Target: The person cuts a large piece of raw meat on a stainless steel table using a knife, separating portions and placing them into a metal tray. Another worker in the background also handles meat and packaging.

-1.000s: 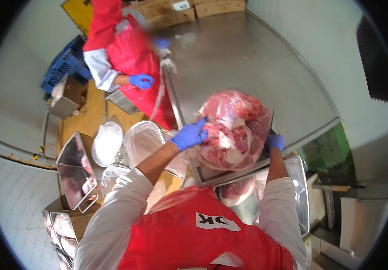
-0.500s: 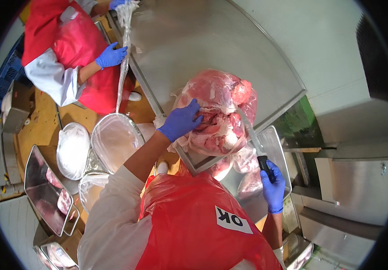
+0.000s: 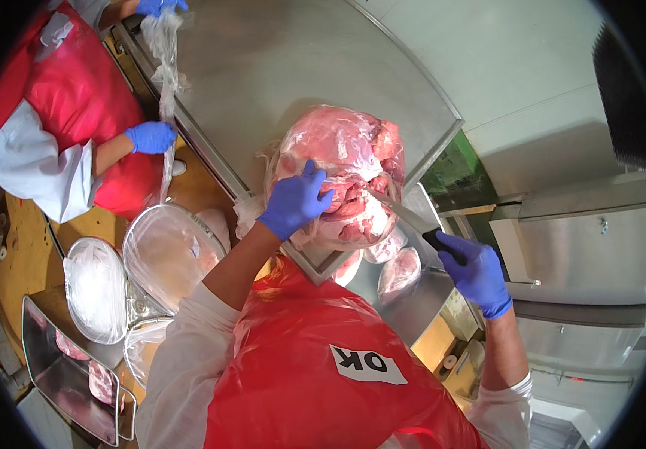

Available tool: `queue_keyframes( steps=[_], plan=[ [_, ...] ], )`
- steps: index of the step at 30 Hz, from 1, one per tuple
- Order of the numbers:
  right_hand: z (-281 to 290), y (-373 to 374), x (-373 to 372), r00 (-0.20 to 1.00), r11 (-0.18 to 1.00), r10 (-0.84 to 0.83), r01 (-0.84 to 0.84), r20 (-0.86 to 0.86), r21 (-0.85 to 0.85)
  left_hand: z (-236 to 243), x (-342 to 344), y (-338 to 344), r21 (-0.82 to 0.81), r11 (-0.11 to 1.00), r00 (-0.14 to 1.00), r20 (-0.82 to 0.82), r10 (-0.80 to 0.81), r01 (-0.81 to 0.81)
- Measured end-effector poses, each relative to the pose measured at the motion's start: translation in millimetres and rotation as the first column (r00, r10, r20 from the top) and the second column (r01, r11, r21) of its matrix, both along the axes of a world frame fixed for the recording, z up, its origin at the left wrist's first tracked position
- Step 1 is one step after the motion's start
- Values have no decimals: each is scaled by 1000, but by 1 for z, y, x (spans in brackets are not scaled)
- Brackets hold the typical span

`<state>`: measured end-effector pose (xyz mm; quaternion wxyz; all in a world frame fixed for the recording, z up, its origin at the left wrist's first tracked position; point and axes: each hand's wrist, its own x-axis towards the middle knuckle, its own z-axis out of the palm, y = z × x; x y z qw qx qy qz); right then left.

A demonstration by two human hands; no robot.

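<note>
A large raw cut of meat (image 3: 330, 142), partly wrapped in clear plastic, sits at the near corner of a metal table (image 3: 263, 60). My left hand (image 3: 293, 202), in a blue glove, grips its left side, thumb and forefinger spread; the other fingertips are hidden. My right hand (image 3: 476, 273), also gloved in blue, is closed round the black handle of a knife (image 3: 413, 218). The blade slants up and left, its tip at the open red fold in the middle of the meat.
Metal tub (image 3: 431, 288) below the table corner holds several meat pieces (image 3: 399, 273). Plastic-lined round hoops (image 3: 169, 251) and another meat tub (image 3: 68, 374) stand at left. Across the table's left edge, a co-worker in a red apron (image 3: 76, 97) holds a long clear plastic bag (image 3: 167, 97).
The knife has gone from lying along the meat's right side to pointing into its middle fold. My right hand has moved up and right. The whole view has shifted.
</note>
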<state>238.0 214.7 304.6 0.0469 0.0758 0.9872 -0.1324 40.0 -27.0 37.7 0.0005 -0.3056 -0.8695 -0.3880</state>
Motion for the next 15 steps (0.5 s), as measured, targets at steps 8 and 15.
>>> queue_keyframes(
  steps=[8, 15],
  plan=[
    [11, -2, -48, 983, 998, -5, 16, 186, -59, -10, 15, 12, 41, 986, 967, -190, 169, -164],
    [-31, 36, -31, 983, 987, -48, 74, 179, -144, -24, 24, 19, -157, 977, 978, -174, 114, -142]
  ],
)
